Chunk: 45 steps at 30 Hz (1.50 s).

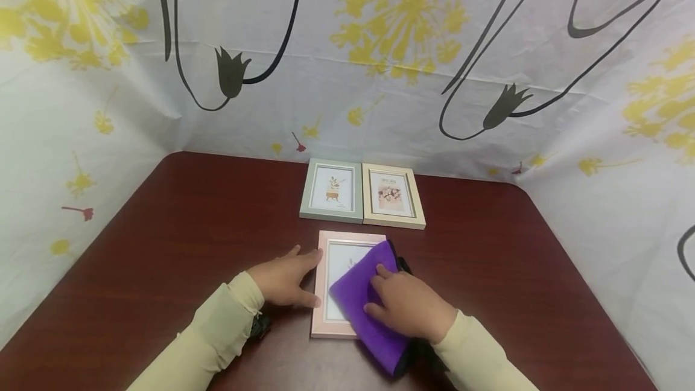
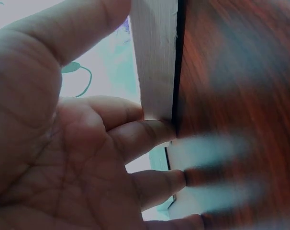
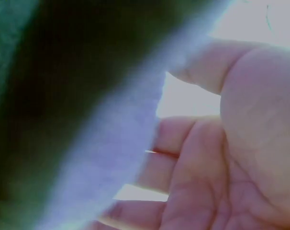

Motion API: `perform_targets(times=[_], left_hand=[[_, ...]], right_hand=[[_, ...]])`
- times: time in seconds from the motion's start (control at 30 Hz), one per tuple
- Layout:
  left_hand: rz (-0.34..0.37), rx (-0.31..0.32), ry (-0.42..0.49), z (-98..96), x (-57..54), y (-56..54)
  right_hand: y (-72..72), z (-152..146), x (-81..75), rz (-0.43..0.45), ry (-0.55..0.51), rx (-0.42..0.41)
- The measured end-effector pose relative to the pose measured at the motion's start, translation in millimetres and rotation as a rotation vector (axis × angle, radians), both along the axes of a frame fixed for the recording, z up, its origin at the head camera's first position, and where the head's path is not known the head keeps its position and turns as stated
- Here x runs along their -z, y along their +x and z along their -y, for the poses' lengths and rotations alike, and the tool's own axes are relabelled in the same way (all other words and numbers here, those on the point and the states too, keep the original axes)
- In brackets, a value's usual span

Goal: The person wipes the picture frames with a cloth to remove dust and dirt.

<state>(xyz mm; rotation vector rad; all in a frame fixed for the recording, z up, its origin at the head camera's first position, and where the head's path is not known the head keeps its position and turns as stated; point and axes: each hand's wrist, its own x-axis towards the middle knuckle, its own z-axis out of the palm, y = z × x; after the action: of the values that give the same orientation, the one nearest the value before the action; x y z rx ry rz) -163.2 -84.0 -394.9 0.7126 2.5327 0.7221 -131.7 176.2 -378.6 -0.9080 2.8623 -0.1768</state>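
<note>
A pink picture frame (image 1: 336, 329) lies flat on the dark red wooden table, its picture partly covered by a folded purple cloth (image 1: 358, 294) with black edging. My right hand (image 1: 415, 306) presses on top of the cloth with its thumb and fingers spread apart. In the right wrist view, the blurred cloth (image 3: 111, 143) hides those fingertips. At the pink frame's left side is my left hand (image 1: 285, 277), thumb and fingers spread along the edge. The left wrist view shows its fingertips touching the frame's side (image 2: 157, 62), with the other fingers reaching down by the tabletop.
A green picture frame (image 1: 306, 195) and a cream picture frame (image 1: 417, 198) lie side by side behind the pink one. Beyond the table (image 1: 217, 216), a white flower-printed cloth (image 1: 304, 101) encloses the back and both sides.
</note>
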Motion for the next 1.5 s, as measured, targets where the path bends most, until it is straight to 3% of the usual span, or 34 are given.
perform_targets(times=[0.1, 0.2, 0.33, 0.43, 0.6, 0.87, 1.03, 1.13, 1.23, 1.33, 1.5], left_hand=[[0.002, 0.010, -0.014, -1.3, -0.3, -0.4], [0.007, 0.014, -0.028, -1.9, -0.3, -0.7], [0.018, 0.001, -0.032, -3.0, 0.4, -0.7], [0.024, -0.015, -0.036, -3.7, 0.8, -0.4], [0.019, -0.004, -0.029, -3.4, 0.5, 0.3], [0.013, -0.011, -0.023, -2.7, -0.8, 0.3], [0.008, -0.004, -0.038, -1.9, 0.3, -0.2], [0.012, 0.009, -0.038, -2.7, 0.4, -0.8], [0.017, 0.009, -0.036, -4.0, -0.1, -1.4], [0.016, 0.002, -0.041, -5.0, -0.5, -1.6], [0.012, -0.007, -0.045, -4.2, 2.5, -3.0]], right_hand=[[-6.7, -1, -0.3, -0.005, -0.028, 0.019], [-23.0, -1, -0.8, 0.006, -0.051, 0.060], [-41.9, -1, -3.1, 0.061, -0.066, 0.113], [-46.5, -3, -4.6, 0.119, -0.077, 0.132], [-34.7, -6, -4.7, 0.150, -0.103, 0.116], [4.8, -7, 0.1, 0.047, -0.086, 0.014], [10.4, -2, -0.2, -0.011, -0.063, 0.024], [-1.6, 3, 0.6, -0.006, -0.056, 0.092], [-23.4, 6, 0.2, 0.027, -0.046, 0.161], [-41.7, 5, -1.5, 0.064, -0.049, 0.176], [-44.6, -4, 1.7, 0.116, -0.081, 0.141]])
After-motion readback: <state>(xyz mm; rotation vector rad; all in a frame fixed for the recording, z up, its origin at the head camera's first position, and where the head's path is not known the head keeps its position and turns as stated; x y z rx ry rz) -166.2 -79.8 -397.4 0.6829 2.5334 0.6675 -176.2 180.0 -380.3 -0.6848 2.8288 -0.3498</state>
